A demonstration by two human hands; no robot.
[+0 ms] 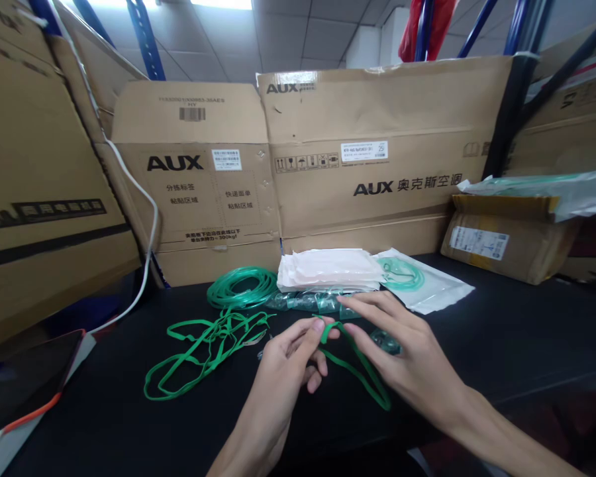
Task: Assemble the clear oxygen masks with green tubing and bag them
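Note:
Between thumb and fingers, my left hand pinches a green elastic strap near its end. The strap loops down to the right, over the black table. My right hand is held just right of that end, its thumb and fingers spread apart. Behind the right hand, a clear green-tinted plastic piece is partly hidden. More green straps lie in a loose tangle left of my hands. Beyond them sits a coil of green tubing, beside a row of clear plastic pieces.
White packets are stacked at the back, next to a flat bag with green tubing inside. A taped carton stands at the right, and large cardboard panels wall the back. A tablet-like device and a white cable are at the left.

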